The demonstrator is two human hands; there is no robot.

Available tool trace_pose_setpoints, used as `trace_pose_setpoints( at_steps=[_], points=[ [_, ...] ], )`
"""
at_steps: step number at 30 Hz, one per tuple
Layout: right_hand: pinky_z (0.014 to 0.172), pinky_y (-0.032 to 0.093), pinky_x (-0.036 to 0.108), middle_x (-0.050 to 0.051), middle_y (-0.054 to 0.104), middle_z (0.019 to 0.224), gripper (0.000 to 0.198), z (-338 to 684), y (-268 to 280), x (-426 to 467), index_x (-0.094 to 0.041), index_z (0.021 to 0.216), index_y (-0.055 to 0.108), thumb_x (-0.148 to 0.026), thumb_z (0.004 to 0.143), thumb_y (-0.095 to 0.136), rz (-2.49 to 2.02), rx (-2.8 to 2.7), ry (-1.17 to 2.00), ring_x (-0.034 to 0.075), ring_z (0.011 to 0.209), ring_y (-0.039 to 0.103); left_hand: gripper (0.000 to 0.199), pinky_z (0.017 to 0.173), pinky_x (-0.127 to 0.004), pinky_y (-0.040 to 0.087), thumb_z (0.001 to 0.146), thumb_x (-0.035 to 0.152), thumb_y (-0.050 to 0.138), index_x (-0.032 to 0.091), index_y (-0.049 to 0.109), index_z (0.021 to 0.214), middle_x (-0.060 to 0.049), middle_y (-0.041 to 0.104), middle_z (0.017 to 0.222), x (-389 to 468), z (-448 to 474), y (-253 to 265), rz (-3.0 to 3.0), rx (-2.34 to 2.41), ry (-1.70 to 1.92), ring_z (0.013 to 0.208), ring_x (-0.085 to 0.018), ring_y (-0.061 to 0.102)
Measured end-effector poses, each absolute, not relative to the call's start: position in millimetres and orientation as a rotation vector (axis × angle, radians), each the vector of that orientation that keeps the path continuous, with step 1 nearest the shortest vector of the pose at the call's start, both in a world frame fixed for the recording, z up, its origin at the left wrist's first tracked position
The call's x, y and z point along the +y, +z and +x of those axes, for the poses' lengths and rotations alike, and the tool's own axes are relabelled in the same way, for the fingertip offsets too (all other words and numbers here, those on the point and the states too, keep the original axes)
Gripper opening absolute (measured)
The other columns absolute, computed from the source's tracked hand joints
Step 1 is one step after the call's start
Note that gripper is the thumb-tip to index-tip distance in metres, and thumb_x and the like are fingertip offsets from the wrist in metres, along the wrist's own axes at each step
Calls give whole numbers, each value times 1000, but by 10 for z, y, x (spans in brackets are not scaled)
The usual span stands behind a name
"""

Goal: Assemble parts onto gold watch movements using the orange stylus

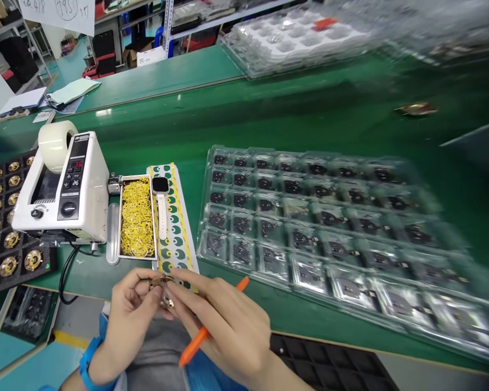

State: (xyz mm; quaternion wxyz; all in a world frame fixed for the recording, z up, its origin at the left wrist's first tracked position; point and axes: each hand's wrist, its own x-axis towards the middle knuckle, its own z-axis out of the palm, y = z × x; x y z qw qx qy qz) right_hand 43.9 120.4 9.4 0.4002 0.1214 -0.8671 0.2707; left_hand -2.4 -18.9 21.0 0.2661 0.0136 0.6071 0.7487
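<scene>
My left hand (132, 317) is closed, its thumb and fingertips pinching a small gold-coloured metal part (167, 302) above the table's front edge. My right hand (232, 326) meets it there, with fingertips on the same part. An orange pen-shaped stick (194, 346) is tucked through the right hand's fingers, its tapered end pointing down and left. Most of the metal part is covered by fingers. Just beyond the hands lies a white sheet of yellow and green die-cut stickers (174, 217), with a white-strapped smartwatch (160, 185) on it.
Left stand a tape dispenser (79, 179), a box of yellow ring-shaped pieces (136, 217) and a black tray of gold round parts (0, 225). A clear blister tray (293, 282) of dark components spans the right. A loose metallic piece (416, 109) lies farther back.
</scene>
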Motion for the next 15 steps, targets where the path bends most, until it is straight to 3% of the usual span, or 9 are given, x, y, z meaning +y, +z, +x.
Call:
trace_pose_setpoints(
  at_steps=[6,15],
  points=[
    [64,56,30,13,72,89,10,355,19,1242,-9,99,62,-7,97,52,384,-2162,730,20,76,68,28,59,-18,59,83,37,72,18,72,104,-1,73,66,-212,61,110,68,1762,2050,55,-11,67],
    [54,53,30,16,72,87,14,354,38,1333,-7,98,60,-8,100,46,540,-2202,626,20,67,65,21,61,-20,61,82,26,70,16,74,100,-4,77,74,-186,67,186,141,1927,1983,56,-15,71]
  ],
)
